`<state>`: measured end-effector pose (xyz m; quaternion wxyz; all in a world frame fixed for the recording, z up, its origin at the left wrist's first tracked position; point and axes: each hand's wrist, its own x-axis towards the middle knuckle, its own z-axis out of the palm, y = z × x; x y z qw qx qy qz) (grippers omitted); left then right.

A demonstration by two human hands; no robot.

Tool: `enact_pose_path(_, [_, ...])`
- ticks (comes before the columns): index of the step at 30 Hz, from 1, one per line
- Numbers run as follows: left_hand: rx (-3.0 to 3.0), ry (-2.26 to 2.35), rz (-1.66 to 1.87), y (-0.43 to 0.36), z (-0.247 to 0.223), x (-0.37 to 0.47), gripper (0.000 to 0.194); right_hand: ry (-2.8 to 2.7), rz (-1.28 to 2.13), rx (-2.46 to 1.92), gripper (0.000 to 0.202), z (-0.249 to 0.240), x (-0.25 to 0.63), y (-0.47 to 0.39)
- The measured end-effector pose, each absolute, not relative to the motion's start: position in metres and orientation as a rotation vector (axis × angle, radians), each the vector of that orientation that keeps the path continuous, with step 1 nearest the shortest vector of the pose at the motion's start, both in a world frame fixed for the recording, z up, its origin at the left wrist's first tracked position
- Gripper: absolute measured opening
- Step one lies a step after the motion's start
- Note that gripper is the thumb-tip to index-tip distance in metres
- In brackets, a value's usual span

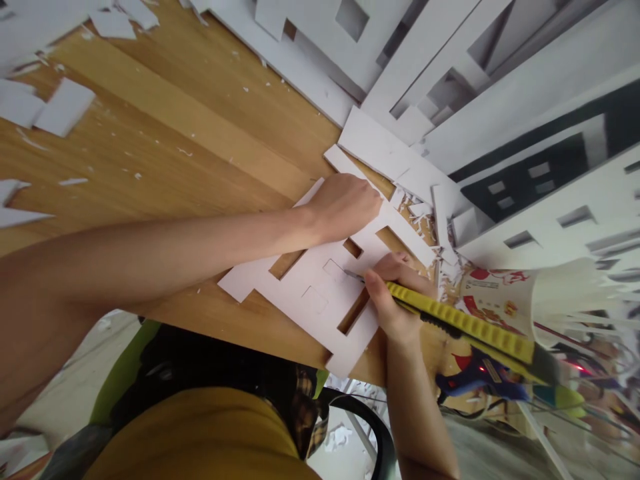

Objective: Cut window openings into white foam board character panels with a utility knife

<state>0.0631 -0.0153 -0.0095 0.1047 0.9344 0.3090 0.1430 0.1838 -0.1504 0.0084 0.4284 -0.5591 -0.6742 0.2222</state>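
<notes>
My right hand (397, 297) is closed around a yellow utility knife (460, 320). The blade tip touches a white foam board (285, 293) at a pencilled rectangle. Several openings are cut through this board, and a second pencilled outline lies near the first. My left hand (345, 207) is curled into a fist and pressed down on the far part of the same board. Its fingertips are hidden, so I cannot tell if anything is in them. Just beyond the fist runs a narrow white strip (410, 237).
White cut panels (320, 73) stand and lean at the back. Scraps (65, 107) litter the wooden table (200, 133). On the right are a printed paper cup (495, 297) and a blue glue gun (480, 380) with a red light. A black curved chair part (383, 427) shows below.
</notes>
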Motion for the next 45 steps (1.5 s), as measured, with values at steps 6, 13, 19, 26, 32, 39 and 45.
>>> enact_pose_path(6, [2.711, 1.029, 0.408, -0.016, -0.011, 0.063, 0.04, -1.529, 0.312, -1.358, 0.029, 0.002, 0.178, -0.155])
enact_pose_path(13, [2.58, 1.167, 0.238, -0.018, 0.006, 0.06, 0.054, -0.973, 0.144, -1.541, 0.039, 0.025, 0.181, -0.159])
enact_pose_path(19, [2.466, 1.26, 0.097, -0.023, 0.029, 0.045, 0.041, -0.939, 0.125, -1.652, 0.038, 0.044, 0.182, -0.185])
enact_pose_path(26, [2.765, 1.461, 0.012, -0.048, 0.063, 0.026, 0.029, -0.888, 0.298, -1.593, 0.035, 0.043, 0.186, -0.212])
enact_pose_path(32, [2.67, 1.113, 0.183, -0.031, 0.08, 0.057, 0.025, -0.943, 0.365, -1.508, 0.027, 0.044, 0.189, -0.207])
enact_pose_path(39, [2.718, 0.49, 0.377, 0.015, 0.035, 0.132, 0.026, -1.214, 0.419, -1.55, 0.024, 0.041, 0.185, -0.176])
enact_pose_path(45, [2.724, 0.286, 0.189, 0.01, 0.011, 0.162, 0.03, -1.371, 0.141, -1.601, 0.006, 0.016, 0.191, -0.161])
